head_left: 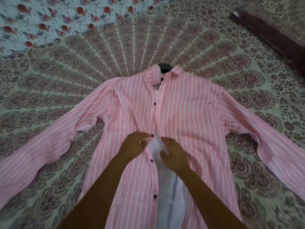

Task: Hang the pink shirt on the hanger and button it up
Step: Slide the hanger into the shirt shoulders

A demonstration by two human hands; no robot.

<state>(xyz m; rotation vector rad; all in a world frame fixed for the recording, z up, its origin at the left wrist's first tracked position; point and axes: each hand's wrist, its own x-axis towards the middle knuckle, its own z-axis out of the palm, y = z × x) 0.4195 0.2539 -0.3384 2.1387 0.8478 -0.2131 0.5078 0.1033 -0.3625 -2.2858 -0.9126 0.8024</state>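
The pink shirt with white stripes lies face up on the bed, sleeves spread to both sides. A dark hanger shows at the collar, mostly hidden inside the shirt. The front is joined near the top and gapes open lower down, showing the pale inside. Dark buttons run down the left placket. My left hand pinches the left placket beside a dark button at mid-chest. My right hand grips the right front edge just across the gap.
A patterned bedspread covers the bed. A floral sheet lies at the far left. A dark red cloth strip runs along the upper right.
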